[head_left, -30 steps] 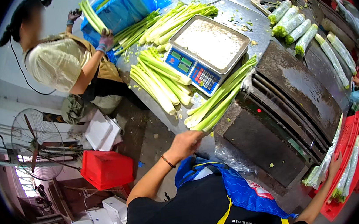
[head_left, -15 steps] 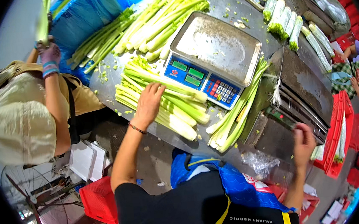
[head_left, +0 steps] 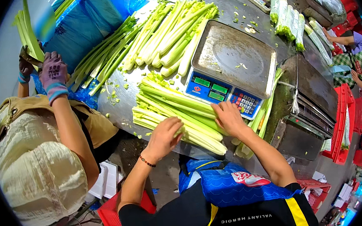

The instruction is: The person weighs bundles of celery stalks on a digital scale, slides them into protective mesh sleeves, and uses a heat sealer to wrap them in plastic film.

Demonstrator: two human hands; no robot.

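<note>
A pile of pale green celery (head_left: 177,117) lies on the metal table in front of a blue weighing scale (head_left: 220,91). My left hand (head_left: 163,139) rests on the near side of this pile, fingers bent and apart, thumb separate. At the pile's right end my right hand (head_left: 232,118) curls its fingers over the cut ends of the upper stalks, close to the scale's front corner. The scale's metal pan (head_left: 234,56) bears only small scraps. More celery stalks (head_left: 245,148) stick out from under the scale's right side, partly hidden by my right forearm.
Behind the pile lies more celery (head_left: 170,36). On the left, a co-worker's gloved hands (head_left: 53,74) hold stalks beside a blue-lined container (head_left: 85,31). Wrapped vegetables (head_left: 286,17) lie at the back right. A red crate (head_left: 339,129) stands right of the table.
My right hand has come from the far right, beside the dark equipment, onto the celery ends. My left hand has shifted to the pile's near side. The co-worker's raised celery has come lower.
</note>
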